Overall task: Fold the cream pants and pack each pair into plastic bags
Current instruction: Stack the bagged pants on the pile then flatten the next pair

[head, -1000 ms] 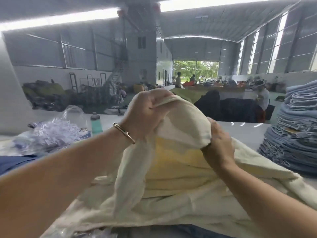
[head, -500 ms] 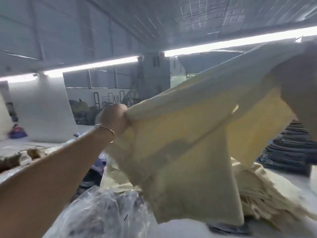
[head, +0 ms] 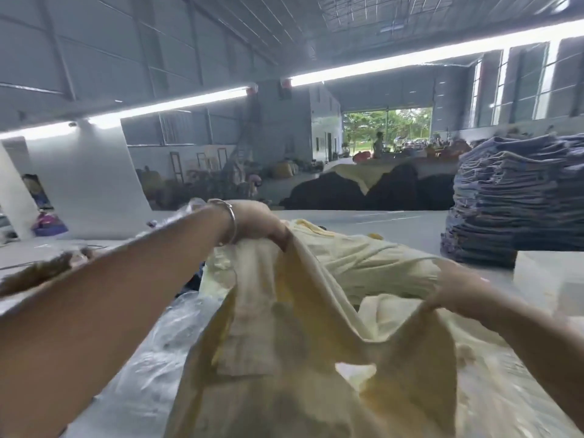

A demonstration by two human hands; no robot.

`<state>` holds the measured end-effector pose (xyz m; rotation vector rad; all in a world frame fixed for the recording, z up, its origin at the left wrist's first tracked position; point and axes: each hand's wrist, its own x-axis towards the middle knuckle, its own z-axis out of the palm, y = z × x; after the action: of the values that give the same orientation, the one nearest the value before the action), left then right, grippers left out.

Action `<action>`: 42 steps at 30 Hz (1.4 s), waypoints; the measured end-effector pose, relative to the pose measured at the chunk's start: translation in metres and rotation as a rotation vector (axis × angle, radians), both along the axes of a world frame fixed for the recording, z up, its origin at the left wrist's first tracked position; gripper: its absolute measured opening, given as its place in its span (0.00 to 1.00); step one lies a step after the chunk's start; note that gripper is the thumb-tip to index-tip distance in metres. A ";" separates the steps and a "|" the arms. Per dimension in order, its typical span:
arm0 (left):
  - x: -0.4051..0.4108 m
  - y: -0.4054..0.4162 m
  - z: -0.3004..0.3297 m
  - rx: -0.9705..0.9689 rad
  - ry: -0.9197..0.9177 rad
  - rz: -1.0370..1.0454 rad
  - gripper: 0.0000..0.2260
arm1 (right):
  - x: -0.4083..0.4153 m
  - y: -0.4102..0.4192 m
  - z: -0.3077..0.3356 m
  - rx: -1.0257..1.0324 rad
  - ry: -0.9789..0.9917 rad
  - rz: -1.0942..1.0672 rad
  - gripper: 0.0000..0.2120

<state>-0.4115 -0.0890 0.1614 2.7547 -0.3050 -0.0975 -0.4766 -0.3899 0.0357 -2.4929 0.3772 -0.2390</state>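
The cream pants are coming down from the air toward the tabletop, left hand and right hand both gripping the waist, which should be pulled flat before folding.

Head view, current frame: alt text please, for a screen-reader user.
Two bare hands hold up a pair of cream pants above a work table, the left hand and right hand each gripping the cloth. Clear plastic bags lie at lower left, a tall stack of folded blue jeans stands at right.
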 end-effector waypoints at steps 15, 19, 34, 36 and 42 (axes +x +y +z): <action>-0.023 -0.042 -0.073 -1.582 0.652 -0.075 0.13 | -0.110 0.176 -0.126 0.014 -0.079 -0.025 0.56; 0.004 0.005 -0.070 -1.416 0.514 0.013 0.07 | -0.091 0.125 -0.137 0.022 0.024 -0.219 0.05; 0.062 0.117 -0.196 -0.555 0.322 -0.423 0.28 | -0.049 0.055 -0.031 -0.091 0.289 0.137 0.12; 0.058 0.109 -0.207 -0.298 -0.150 -0.331 0.14 | -0.054 0.063 -0.032 -0.042 0.517 0.209 0.10; 0.070 0.092 -0.205 0.173 -0.266 -0.156 0.17 | -0.058 0.087 -0.043 0.292 0.378 0.237 0.09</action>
<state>-0.3417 0.0027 -0.0437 2.9119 -0.6082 0.2148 -0.5346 -0.3030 -0.0078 -2.2574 0.2422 0.3638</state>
